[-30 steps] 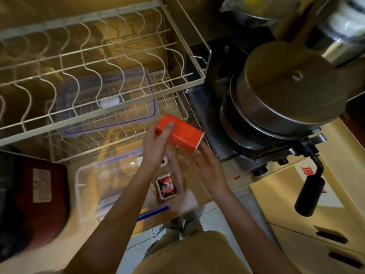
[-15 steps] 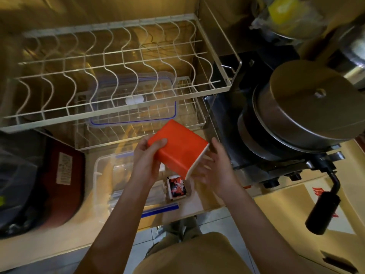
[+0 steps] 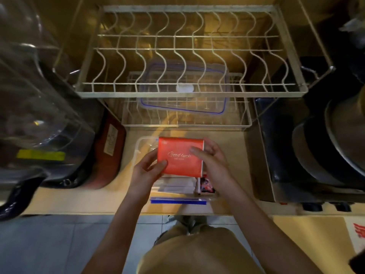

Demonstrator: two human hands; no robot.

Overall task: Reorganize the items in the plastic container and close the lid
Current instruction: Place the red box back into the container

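**Head view: red pack held flat over the open container**

Head camera looks straight down at a pale wooden counter (image 3: 110, 196), where a clear rectangular plastic container (image 3: 138, 147) sits open near the front edge. Both hands hold a flat red paper pack with white script (image 3: 180, 157) level above it, apparently so it can go in lying flat. The left hand (image 3: 147, 171) clasps the pack's near-left corner, thumb on top and fingers curled underneath. The right hand (image 3: 212, 161) lies along the right edge with fingers loosely extended over the top face, seemingly steadying rather than gripping.

Below the pack, white flat packets (image 3: 175, 186) and a small red-and-black sachet (image 3: 206, 185) already lie in the container's near part, so the pack seems aimed at the far part. The clear lid with a blue seal (image 3: 183, 89) rests on the lower tier of the white wire dish rack (image 3: 189, 89) behind, out of the way; closing is not yet done.
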